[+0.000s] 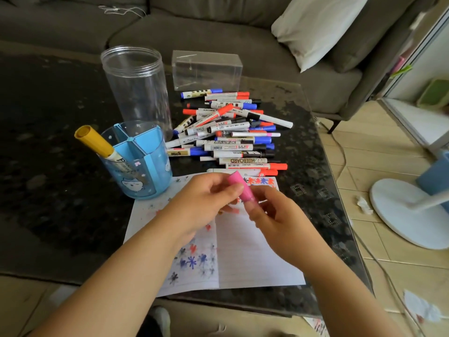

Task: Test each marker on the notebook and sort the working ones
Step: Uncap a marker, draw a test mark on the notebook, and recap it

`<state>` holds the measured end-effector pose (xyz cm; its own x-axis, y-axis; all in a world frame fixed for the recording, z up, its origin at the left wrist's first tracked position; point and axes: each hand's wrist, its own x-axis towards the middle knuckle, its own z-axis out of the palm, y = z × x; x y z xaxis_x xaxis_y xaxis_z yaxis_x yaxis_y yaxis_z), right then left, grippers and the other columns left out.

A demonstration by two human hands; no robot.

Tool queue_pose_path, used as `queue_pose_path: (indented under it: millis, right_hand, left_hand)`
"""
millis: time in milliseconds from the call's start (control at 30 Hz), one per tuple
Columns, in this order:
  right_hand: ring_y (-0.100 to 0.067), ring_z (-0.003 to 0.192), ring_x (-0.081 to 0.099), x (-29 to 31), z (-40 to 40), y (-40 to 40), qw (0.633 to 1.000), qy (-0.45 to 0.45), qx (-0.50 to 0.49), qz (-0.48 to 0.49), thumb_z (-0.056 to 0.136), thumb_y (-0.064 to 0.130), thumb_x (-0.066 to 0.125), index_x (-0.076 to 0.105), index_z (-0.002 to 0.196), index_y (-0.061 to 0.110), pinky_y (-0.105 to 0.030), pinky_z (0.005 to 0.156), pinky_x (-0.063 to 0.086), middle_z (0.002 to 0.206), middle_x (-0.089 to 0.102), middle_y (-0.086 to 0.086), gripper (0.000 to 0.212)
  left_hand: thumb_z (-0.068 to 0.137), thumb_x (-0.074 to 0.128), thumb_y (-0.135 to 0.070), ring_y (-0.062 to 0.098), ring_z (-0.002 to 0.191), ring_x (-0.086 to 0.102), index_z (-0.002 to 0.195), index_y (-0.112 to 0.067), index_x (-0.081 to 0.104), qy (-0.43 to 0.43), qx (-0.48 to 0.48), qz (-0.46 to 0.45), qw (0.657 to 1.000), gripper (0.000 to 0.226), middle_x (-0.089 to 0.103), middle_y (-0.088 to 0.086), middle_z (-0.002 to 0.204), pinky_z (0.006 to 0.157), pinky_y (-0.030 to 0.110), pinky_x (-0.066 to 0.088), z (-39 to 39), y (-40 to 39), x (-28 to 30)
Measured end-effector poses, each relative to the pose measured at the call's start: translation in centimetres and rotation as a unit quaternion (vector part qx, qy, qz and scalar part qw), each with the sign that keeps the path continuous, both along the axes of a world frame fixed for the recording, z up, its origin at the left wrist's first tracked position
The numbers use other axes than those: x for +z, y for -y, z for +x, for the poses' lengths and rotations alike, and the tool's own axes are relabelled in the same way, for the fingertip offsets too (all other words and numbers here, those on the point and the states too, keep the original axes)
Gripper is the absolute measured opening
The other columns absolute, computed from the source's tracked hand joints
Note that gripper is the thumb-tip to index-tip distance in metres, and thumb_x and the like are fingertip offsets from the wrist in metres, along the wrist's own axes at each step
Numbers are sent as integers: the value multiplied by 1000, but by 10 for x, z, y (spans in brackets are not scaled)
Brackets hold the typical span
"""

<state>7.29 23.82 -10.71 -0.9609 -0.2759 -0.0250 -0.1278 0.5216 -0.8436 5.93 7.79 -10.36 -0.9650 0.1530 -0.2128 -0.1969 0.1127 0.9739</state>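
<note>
While both hands [204, 200] grip pink marker [240, 188], above notebook [255, 251]

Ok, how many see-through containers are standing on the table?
3: a tall clear jar at back left, a clear rectangular box behind the marker pile, a blue divided cup beside the notebook.

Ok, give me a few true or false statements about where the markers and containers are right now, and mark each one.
1. Both hands hold the pink marker above the notebook. True.
2. The tall clear jar is full of markers. False: it holds none.
3. A yellow-capped marker stands in the blue divided cup. True.
4. The marker pile lies inside the clear box. False: it lies on the table in front of the box.
5. The notebook pages are blank. False: they carry coloured test marks.
</note>
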Motion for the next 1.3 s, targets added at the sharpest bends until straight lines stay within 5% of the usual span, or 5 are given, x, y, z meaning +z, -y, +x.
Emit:
queue_pose_path:
  millis: [400, 633, 900, 1067, 1300]
  right_hand:
    - [-8, 50, 41, -11, -6, 15, 979, 98, -10, -178, 100, 25, 42, 56, 80, 5, -21, 49, 36, 62, 49, 2, 32]
    - [-15, 58, 55, -19, -6, 19, 999, -32, -39, -7, 96, 29, 47, 52, 69, 30, -32, 62, 49, 55, 51, 8, 28]
    - [-25, 84, 61, -16, -4, 25, 974, -150, -20, 170, 97, 36, 39, 58, 111, 12, -36, 65, 44, 97, 67, -5, 34]
    - [-22, 47, 57, -15, -2, 27, 938, -268, -44, 218, 93, 40, 36, 63, 95, 11, -32, 36, 40, 67, 64, -2, 39]
    - [-6, 49, 45, -4, -5, 12, 994, -100, 2, 43, 95, 24, 52, 46, 66, 34, -14, 47, 33, 51, 48, 8, 31]
  left_hand:
    - [77, 53, -28, 23, 74, 60, 92, -9, 66, 63, 28, 242, 968, 28, 71, 11, 100, 55, 26, 46, -6, -18, -10]
    - [95, 48, -19, 5, 73, 66, 77, -8, 63, 72, 103, 221, 967, 26, 73, 3, 96, 52, 13, 47, -3, -25, -12]
    - [94, 51, -21, 10, 84, 68, 62, -8, 67, 91, 182, 230, 952, 38, 74, 2, 88, 67, 16, 47, -1, -29, -10]
    - [92, 53, -22, 11, 83, 69, 68, -10, 69, 87, 195, 244, 946, 32, 74, 5, 88, 70, 17, 47, -1, -28, -5]
    - [70, 61, -27, 12, 98, 67, 76, -9, 71, 70, 99, 247, 961, 22, 73, 6, 98, 97, 26, 45, -2, -15, -5]
